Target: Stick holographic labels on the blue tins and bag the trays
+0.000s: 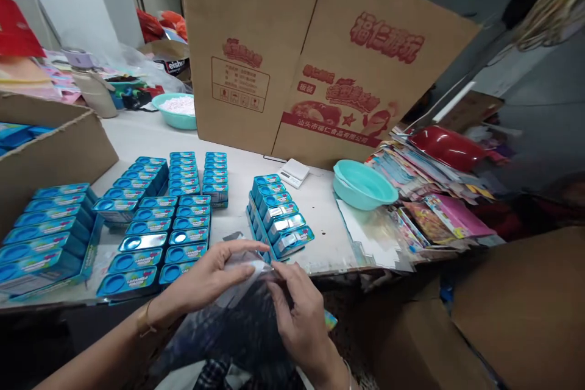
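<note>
Left hand [205, 277] and right hand [299, 317] both pinching thin, crinkly clear plastic bag [240, 289] before near edge of white desk [324, 231]. Beyond, rows of glossy blue rectangular packs [153, 213], circles on tops. Farther, round turquoise basin [365, 189], flat white scale [295, 172], tall cardboard box [292, 42].

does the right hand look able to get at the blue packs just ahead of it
Probably yes: nothing visible blocks the right hand from those blue packs, though it seems occupied with the clear plastic.
</note>
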Available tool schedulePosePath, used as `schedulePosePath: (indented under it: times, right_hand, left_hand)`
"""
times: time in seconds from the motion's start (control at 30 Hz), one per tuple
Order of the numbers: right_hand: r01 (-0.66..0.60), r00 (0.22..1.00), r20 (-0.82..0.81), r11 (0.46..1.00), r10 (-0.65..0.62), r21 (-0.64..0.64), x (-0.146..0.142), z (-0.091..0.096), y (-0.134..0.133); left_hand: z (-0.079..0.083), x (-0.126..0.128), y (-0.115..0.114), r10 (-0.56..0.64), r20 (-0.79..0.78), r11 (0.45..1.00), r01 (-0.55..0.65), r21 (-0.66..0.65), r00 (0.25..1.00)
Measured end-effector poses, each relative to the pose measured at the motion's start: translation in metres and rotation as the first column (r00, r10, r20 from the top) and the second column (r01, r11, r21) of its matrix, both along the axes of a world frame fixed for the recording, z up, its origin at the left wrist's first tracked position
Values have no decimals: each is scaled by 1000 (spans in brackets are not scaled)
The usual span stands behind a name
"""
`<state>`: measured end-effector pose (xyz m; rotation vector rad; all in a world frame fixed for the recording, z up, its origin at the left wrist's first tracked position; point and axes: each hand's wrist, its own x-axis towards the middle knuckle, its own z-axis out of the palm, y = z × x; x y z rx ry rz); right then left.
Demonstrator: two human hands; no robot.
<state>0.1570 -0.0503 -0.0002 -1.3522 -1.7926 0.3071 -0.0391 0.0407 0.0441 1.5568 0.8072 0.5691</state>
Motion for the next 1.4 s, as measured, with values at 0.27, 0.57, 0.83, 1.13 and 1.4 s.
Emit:
schedulePosePath:
  times: [0.27,0.57,0.83,1.13,1.4]
  right_hand:
    - [-20,999,-25,983,25,182,-3,9,-2]
    - [18,992,-128,989,1,145,-14,16,-1]
    - [-15,914,-404,990,-43,-139,2,67,16]
    - [-110,855,-514,942,-74,-318,11,86,110]
    - [-18,893,-425,931,-149,-365,13,65,158]
  left_hand:
    - [14,-2,-17,91,-95,981,-73,178,991]
    - [15,4,-26,93,-138,963,-53,265,986]
    - [3,-12,34,0,-146,977,31,211,989]
    - [28,-16,75,-179,-143,984,180,-10,973]
    - [15,6,134,-243,-125,967,230,-110,962]
